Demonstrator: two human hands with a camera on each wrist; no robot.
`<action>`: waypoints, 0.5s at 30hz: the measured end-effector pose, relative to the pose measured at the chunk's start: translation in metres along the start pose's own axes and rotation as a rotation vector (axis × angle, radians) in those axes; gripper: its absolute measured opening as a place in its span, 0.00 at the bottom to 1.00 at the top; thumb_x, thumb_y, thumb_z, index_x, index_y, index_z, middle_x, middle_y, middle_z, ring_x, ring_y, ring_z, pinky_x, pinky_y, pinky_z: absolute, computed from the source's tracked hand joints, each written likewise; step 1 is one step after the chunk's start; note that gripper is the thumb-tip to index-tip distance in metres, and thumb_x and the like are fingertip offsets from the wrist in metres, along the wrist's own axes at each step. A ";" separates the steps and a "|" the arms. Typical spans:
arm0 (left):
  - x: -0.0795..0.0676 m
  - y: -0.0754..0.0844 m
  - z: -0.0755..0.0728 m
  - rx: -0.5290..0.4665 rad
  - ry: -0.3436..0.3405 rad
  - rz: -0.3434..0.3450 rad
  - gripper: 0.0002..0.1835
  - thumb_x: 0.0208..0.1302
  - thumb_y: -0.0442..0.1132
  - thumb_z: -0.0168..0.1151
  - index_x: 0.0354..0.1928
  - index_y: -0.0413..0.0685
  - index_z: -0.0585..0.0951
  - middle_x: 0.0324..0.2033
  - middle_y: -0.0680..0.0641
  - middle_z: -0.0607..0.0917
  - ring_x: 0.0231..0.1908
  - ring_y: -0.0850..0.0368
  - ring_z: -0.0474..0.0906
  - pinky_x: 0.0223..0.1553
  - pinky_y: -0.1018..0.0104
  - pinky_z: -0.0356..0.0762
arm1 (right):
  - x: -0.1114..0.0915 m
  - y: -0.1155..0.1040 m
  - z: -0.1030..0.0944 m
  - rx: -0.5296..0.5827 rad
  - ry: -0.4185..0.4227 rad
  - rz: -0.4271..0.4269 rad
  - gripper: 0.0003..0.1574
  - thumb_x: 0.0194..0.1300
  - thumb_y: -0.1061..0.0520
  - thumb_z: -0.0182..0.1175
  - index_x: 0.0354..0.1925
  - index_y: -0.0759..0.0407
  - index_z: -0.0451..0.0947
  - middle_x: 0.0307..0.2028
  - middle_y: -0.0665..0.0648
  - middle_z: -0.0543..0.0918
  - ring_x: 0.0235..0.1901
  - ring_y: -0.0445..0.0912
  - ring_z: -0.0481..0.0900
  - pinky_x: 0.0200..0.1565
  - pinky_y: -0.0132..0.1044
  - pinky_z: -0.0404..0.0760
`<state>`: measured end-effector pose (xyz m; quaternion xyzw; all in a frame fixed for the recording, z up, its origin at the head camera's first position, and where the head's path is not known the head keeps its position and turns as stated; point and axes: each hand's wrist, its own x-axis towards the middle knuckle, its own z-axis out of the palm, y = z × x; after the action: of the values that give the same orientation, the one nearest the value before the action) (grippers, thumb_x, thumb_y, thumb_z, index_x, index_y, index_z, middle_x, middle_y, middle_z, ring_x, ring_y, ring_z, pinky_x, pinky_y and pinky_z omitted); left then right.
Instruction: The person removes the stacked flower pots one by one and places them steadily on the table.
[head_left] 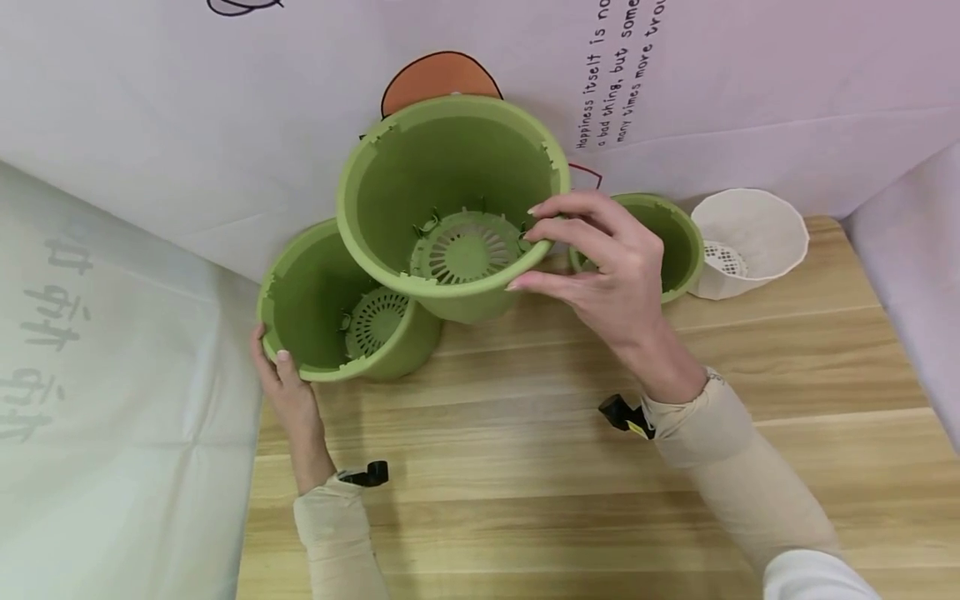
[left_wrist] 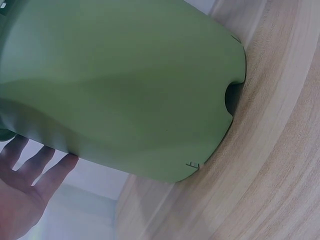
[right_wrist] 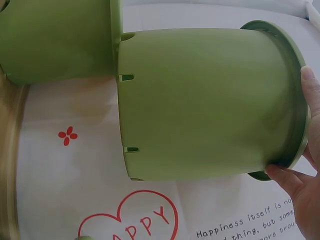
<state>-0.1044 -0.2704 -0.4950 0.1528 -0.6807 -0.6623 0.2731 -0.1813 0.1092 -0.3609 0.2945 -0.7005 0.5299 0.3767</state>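
Note:
My right hand (head_left: 611,267) pinches the near-right rim of a large green plant pot (head_left: 457,192), thumb outside and fingers over the edge. That pot is raised, its mouth tilted toward me and its slotted base showing inside. In the right wrist view, the pot's base overlaps the rim of a second green pot (right_wrist: 55,40). This second pot (head_left: 405,342) stands on the wooden table at the left. My left hand (head_left: 288,396) holds its near-left rim, thumb over the edge; in the left wrist view, the fingers (left_wrist: 55,177) lie along the outer wall.
Behind my right hand stands a smaller green pot (head_left: 675,242), partly hidden. A white pot (head_left: 757,233) with a perforated base sits next to it at the table's back right. Printed cloth (head_left: 262,108) hangs behind the wooden table (head_left: 480,467), and pale cloth (head_left: 135,375) covers the left side.

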 end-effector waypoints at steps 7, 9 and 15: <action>-0.001 0.000 -0.002 0.026 0.011 -0.030 0.24 0.77 0.37 0.45 0.72 0.57 0.64 0.72 0.48 0.64 0.68 0.42 0.64 0.68 0.48 0.67 | -0.001 0.001 -0.003 -0.001 0.020 -0.008 0.29 0.43 0.38 0.76 0.29 0.63 0.87 0.36 0.61 0.86 0.36 0.53 0.82 0.44 0.30 0.78; -0.002 0.000 -0.002 0.023 0.008 -0.035 0.24 0.77 0.38 0.45 0.73 0.58 0.64 0.72 0.48 0.63 0.68 0.42 0.64 0.68 0.48 0.66 | -0.001 0.002 -0.004 -0.008 0.017 -0.007 0.29 0.43 0.38 0.76 0.29 0.62 0.87 0.36 0.61 0.86 0.36 0.53 0.82 0.45 0.30 0.78; -0.003 0.001 -0.002 0.014 0.003 -0.037 0.24 0.77 0.38 0.45 0.73 0.58 0.63 0.73 0.49 0.62 0.69 0.42 0.63 0.68 0.48 0.65 | -0.005 0.004 -0.006 -0.029 -0.005 0.000 0.30 0.44 0.38 0.76 0.30 0.63 0.87 0.37 0.61 0.87 0.37 0.54 0.83 0.46 0.30 0.78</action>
<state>-0.1011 -0.2700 -0.4948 0.1683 -0.6819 -0.6624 0.2607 -0.1802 0.1161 -0.3661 0.2902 -0.7091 0.5189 0.3790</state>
